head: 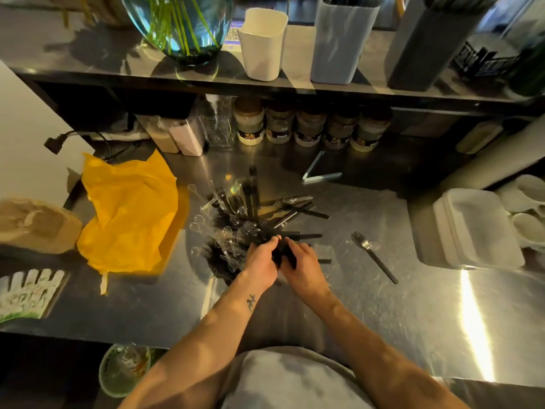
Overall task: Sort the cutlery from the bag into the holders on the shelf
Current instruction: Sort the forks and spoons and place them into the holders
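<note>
A heap of black and clear plastic cutlery (247, 219) lies on the steel counter (413, 305). My left hand (261, 262) and my right hand (303, 265) meet at the heap's near edge, both gripping a bundle of black cutlery (283, 255) between them. One black fork (373, 255) lies apart to the right. The yellow bag (129, 214) lies crumpled to the left. On the shelf above stand a white holder (262, 45), a pale grey holder (339, 42) with dark cutlery in it, and a dark holder (427, 45).
A glass vase (180, 25) with green stems stands on the shelf at left. Spice jars (309, 125) line the back under the shelf. White foam boxes (472, 228) and white cups (528, 208) sit at right, a brown paper bag (35, 225) at left.
</note>
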A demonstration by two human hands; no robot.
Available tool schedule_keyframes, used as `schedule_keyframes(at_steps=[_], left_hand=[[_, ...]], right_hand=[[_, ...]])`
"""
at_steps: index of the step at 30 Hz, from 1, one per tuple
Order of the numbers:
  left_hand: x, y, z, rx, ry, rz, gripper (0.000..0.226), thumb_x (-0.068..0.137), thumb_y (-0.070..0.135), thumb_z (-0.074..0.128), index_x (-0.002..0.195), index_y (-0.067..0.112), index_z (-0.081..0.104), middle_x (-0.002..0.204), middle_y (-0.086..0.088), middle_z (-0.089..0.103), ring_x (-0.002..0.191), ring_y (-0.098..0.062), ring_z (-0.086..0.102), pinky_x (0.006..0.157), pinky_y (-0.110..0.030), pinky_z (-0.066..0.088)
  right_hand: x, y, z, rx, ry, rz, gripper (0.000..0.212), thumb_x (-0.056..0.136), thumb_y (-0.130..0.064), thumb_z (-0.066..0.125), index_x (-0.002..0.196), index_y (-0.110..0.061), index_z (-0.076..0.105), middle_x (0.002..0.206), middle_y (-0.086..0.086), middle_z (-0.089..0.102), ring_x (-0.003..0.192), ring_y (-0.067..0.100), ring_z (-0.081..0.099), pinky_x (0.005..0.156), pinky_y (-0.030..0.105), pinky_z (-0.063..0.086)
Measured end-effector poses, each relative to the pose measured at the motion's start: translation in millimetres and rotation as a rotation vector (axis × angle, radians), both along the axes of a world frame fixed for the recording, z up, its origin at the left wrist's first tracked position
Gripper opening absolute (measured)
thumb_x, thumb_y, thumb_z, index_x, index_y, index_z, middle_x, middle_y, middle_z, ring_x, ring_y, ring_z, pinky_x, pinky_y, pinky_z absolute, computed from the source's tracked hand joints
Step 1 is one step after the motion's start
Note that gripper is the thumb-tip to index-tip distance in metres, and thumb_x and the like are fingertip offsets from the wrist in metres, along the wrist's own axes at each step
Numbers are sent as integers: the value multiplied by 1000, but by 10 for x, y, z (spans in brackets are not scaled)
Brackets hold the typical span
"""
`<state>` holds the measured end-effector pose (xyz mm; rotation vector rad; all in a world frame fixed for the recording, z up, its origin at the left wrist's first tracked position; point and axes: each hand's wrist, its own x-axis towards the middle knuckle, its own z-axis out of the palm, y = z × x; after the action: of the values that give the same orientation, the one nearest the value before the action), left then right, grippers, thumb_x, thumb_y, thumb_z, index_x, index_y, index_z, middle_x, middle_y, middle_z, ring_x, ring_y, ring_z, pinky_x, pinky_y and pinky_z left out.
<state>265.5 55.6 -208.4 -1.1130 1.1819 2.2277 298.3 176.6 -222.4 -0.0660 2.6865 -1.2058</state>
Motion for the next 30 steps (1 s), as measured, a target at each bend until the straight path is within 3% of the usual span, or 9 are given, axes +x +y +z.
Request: schedule_keyframes(at_steps=[3, 6, 8, 11, 15, 20, 24, 27, 30], left_hand=[[-35, -83, 16, 27, 13, -32, 28, 105, 12, 51, 130, 2, 59, 128, -16, 66, 111, -21, 68, 69, -23, 59], [-93, -165, 5, 77, 24, -20, 16, 104, 14, 54, 115, 5, 63, 116, -13, 69, 107, -24, 68, 96, -39, 55], [-134, -208, 37, 68, 17, -2, 18, 103, 19, 56, 113, 6, 64, 106, -12, 71, 102, -25, 68, 99, -44, 52], [-206, -284, 59, 6, 31, -8, 20, 102, 27, 58, 108, 10, 64, 95, -9, 77, 95, -23, 69, 102, -44, 51], [-239, -294, 168, -24, 65, 46, 16, 103, 22, 57, 102, 8, 64, 91, -8, 70, 83, -21, 68, 81, -38, 54], [-214, -319, 130, -44, 58, 142, 34, 100, 26, 63, 124, 3, 60, 105, -11, 69, 84, -21, 70, 71, -37, 58], [-219, -303, 100, -107, 114, 119, 33, 96, 40, 66, 116, 14, 63, 105, -10, 71, 85, -21, 70, 88, -48, 60], [-209, -268, 121, -294, 160, 25, 23, 96, 46, 63, 100, 24, 62, 96, -4, 73, 88, -20, 71, 89, -44, 59], [-209, -226, 193, -325, 194, -8, 30, 96, 47, 63, 111, 21, 61, 93, -4, 73, 89, -22, 71, 88, -41, 58]], right_hand=[[-16, 11, 36, -18, 36, -61, 39, 94, -19, 68, 133, -16, 65, 114, 4, 65, 104, 15, 57, 94, 29, 48], [-23, 67, 18, 9, 41, -111, 29, 93, -36, 69, 120, -27, 73, 106, -7, 70, 93, 6, 62, 85, 27, 51], [10, 108, 25, -57, -17, -165, 22, 94, -38, 68, 113, -29, 75, 101, -11, 71, 91, 2, 64, 82, 22, 50], [111, 64, 120, -370, -164, -364, 13, 96, -29, 69, 104, -24, 77, 93, -8, 75, 88, 8, 70, 78, 22, 56], [185, -124, 114, -666, -372, -603, 19, 100, -29, 63, 100, -15, 76, 86, 4, 74, 78, 16, 67, 67, 24, 53], [203, -293, 97, -859, -491, -774, 20, 101, -16, 57, 105, -6, 74, 95, 13, 72, 88, 24, 66, 77, 35, 55], [225, -476, 173, -973, -567, -746, 24, 102, -18, 54, 106, -2, 72, 97, 16, 71, 91, 26, 66, 95, 47, 54], [211, -580, 280, -956, -565, -715, 29, 107, -22, 48, 98, -4, 69, 82, 12, 66, 72, 20, 59, 72, 37, 52], [191, -595, 366, -786, -515, -632, 38, 109, -31, 42, 87, -11, 66, 68, 4, 57, 54, 11, 49, 52, 27, 38]])
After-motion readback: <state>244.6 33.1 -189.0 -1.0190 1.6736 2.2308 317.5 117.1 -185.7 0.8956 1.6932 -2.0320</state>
